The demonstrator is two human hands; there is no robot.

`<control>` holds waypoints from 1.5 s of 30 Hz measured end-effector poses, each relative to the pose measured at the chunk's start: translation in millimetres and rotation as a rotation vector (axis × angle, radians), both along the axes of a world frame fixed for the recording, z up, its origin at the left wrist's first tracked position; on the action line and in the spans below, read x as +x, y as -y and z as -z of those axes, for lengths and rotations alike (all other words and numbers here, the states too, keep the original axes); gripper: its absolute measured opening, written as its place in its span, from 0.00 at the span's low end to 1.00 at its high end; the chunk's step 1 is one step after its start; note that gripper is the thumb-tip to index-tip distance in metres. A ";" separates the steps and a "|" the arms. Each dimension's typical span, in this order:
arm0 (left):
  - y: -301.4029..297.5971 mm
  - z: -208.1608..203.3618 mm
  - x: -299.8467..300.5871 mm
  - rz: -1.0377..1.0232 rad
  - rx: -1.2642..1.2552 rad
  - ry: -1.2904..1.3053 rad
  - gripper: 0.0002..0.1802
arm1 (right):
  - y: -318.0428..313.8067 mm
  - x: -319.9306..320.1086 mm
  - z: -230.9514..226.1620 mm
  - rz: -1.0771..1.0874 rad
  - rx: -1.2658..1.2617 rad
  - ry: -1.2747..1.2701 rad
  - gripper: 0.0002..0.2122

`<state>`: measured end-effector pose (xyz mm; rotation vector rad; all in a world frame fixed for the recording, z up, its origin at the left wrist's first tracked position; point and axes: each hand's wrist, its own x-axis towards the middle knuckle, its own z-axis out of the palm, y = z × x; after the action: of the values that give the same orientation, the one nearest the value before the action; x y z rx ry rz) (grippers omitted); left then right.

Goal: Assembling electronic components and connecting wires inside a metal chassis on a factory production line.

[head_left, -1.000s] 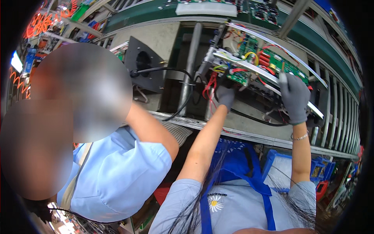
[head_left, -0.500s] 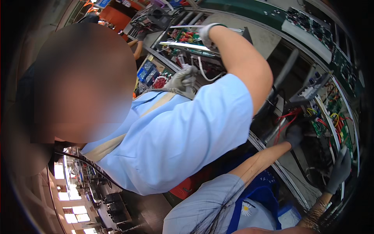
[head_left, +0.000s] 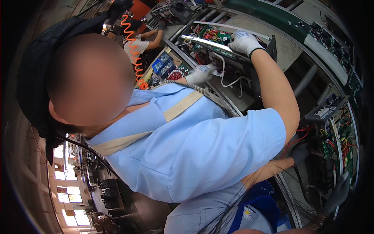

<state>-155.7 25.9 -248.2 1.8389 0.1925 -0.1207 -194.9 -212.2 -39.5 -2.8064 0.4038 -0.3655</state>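
Note:
At the right, my left hand (head_left: pixel 300 152), in a dark grey glove, reaches in beside an open metal chassis (head_left: pixel 336 142). Its fingers are dark and partly hidden, so what they touch cannot be made out. Red wires (head_left: pixel 298 136) run just above that hand. My right hand (head_left: pixel 338 193), gloved in grey too, lies along the near end of the chassis rail with its fingers stretched out. Green circuit boards (head_left: pixel 329 149) with red and yellow wires sit inside the chassis. A grey panel with knobs (head_left: pixel 326 107) forms its far end.
A co-worker in a light blue shirt (head_left: pixel 202 144) leans across the left and middle. That person's white-gloved hands (head_left: pixel 244 42) are at another open chassis (head_left: pixel 224 48). Blue bins (head_left: pixel 163 64), an orange coiled hose (head_left: pixel 134 54) and line rollers (head_left: pixel 306 80) lie beyond.
The view has shifted, and the co-worker appears further right. That person's raised hand now rests on the far chassis. My right hand sits lower in the picture; my left stays by the red wires.

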 end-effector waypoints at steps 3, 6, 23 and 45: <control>5.6 16.1 2.0 -0.087 -0.112 0.089 0.17 | 0.9 0.8 -7.8 -0.064 -0.072 0.048 0.19; 8.1 23.8 -0.3 -0.101 -0.204 0.014 0.18 | 4.2 3.8 -4.2 -0.073 -0.013 -0.002 0.19; -3.5 34.4 34.7 -0.134 0.091 -0.146 0.08 | -21.6 8.6 -23.5 -0.097 -0.115 -0.094 0.20; 60.5 137.2 27.6 0.216 0.495 0.023 0.11 | -10.7 -2.5 -25.8 -0.013 -0.058 -0.126 0.19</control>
<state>-128.1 -34.6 -385.3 2.3518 0.0039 -0.2168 -197.4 -201.5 -13.7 -2.8967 0.4073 -0.2016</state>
